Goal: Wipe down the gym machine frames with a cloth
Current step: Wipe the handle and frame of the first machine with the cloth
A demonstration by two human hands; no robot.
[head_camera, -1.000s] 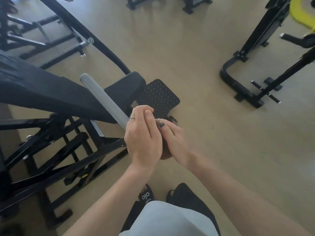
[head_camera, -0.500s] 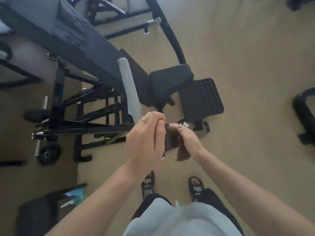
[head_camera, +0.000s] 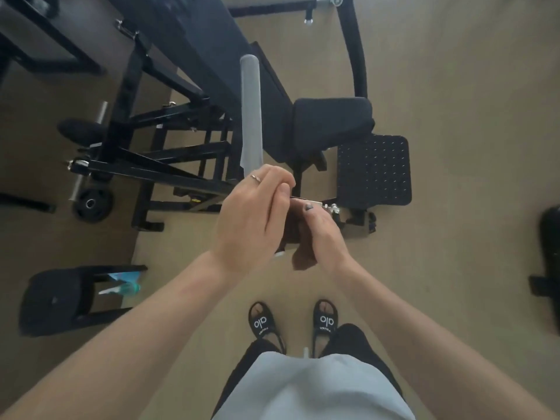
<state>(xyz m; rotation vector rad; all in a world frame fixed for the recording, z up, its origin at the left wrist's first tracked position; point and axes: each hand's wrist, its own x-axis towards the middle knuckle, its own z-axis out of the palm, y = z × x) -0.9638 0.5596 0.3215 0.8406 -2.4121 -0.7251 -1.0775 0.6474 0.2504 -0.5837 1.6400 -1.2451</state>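
The person stands over the black machine frame (head_camera: 169,174), both hands raised together in front of the chest. The left hand (head_camera: 251,216) has its fingers curled round the near end of a long pale grey roll (head_camera: 251,113), which sticks straight out beyond the knuckles over the bench pad. The right hand (head_camera: 321,237), just beside the left and touching it, pinches something dark and flat-edged between thumb and fingers; I cannot tell what it is, nor whether it belongs to the roll. A small white tip (head_camera: 279,254) peeks out under the left palm.

No cloth that I can be sure of is on any metal yet. My guess is the grey roll is the wiping material, and that this is the getting-ready step: a sheet being freed or folded before wiping starts. The next move would call for the right hand to draw out a length, then carry it beyond the hands to the nearest frame bar, below the left knuckles.

Off to the left of the left forearm, down by the floor, a black caddy (head_camera: 51,298) holds what looks like a teal spray bottle (head_camera: 127,287) with something pale blue behind it; its other contents are too dark to read
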